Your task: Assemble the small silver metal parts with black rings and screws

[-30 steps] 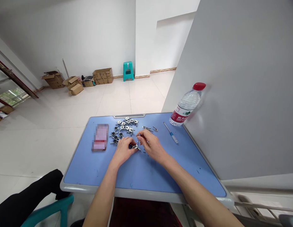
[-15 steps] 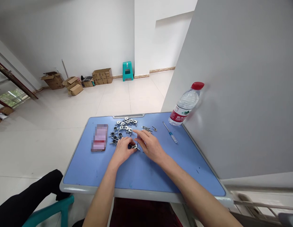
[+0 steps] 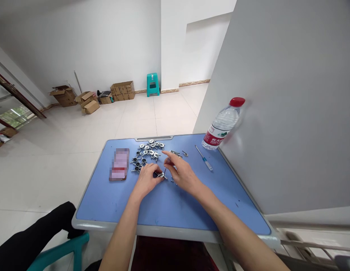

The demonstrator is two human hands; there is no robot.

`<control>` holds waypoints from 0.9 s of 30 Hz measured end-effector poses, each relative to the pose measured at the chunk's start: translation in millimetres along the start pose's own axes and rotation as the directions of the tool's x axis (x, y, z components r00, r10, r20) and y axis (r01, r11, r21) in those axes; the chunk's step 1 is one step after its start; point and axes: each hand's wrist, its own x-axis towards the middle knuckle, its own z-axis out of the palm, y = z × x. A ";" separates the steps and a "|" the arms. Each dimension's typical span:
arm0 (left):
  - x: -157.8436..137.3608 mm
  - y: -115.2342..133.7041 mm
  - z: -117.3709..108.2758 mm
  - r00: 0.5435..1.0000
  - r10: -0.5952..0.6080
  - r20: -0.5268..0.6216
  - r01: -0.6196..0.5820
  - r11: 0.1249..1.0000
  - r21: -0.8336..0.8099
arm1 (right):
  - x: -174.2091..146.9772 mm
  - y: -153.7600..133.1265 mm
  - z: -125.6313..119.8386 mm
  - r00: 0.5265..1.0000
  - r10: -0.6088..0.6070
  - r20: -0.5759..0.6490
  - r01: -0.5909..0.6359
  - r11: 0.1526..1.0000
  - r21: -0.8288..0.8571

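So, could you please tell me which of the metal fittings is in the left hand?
It is the metal fitting jutting from the left hand; the other fittings lie clustered farther from the person.

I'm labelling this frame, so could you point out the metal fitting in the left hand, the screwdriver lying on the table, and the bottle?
Metal fitting point(image 3: 162, 175): head view, its exposed end.
Screwdriver point(image 3: 205, 160): head view, blue front of its handle.
Bottle point(image 3: 222, 121): head view, clear side above its label.

Glossy metal fittings point(image 3: 147, 149) lie on a smooth tabletop point(image 3: 191, 210).
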 end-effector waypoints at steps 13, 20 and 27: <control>0.4 -1.1 0.6 1.000 0.013 -0.006 -0.012 1.000 0.019 | -1.2 -2.2 2.4 0.998 -0.017 0.062 0.021 0.997 -0.070; 0.3 1.1 -0.5 1.000 0.002 -0.001 -0.002 1.000 0.015 | 0.8 -2.7 -3.4 1.000 -0.009 -0.027 0.008 1.000 -0.024; 0.6 0.0 -0.2 1.000 -0.003 -0.003 0.003 1.000 0.004 | -0.2 -2.0 -0.7 1.000 -0.006 0.006 0.006 1.000 -0.008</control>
